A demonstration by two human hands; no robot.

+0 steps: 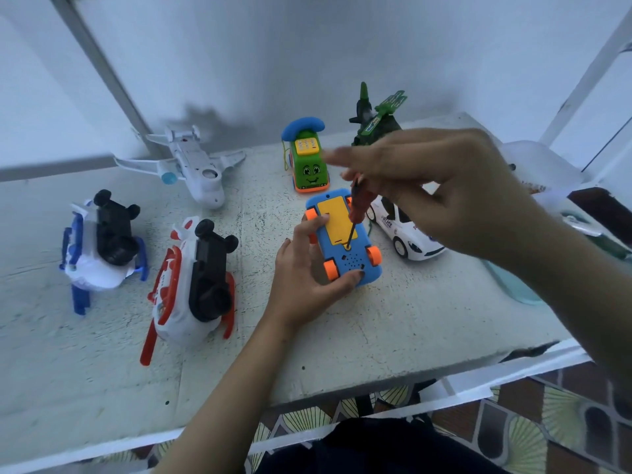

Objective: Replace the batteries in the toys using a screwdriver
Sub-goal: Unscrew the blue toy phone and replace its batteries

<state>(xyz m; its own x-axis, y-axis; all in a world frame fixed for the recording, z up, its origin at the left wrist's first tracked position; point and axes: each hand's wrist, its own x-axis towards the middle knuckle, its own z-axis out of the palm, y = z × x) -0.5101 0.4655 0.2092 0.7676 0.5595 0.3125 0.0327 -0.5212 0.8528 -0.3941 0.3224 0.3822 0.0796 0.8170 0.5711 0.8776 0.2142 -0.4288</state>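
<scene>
1 toy in work, none visibly finished. Blue toy car (352,261) belly-up at mid table (410,319), gripped by curled left hand (301,282); yellow battery cover (337,218) still on. Red screwdriver (360,203) pinched in right hand (444,193), tip at cover screw. Battery swap seemingly ahead.

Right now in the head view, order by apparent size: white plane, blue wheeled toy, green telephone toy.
white plane
blue wheeled toy
green telephone toy
Last pair unsure: green stands farther back.

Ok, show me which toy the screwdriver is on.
The blue toy with orange wheels: the only one held, in the left hand, with the screwdriver tip at its yellow cover.
</scene>
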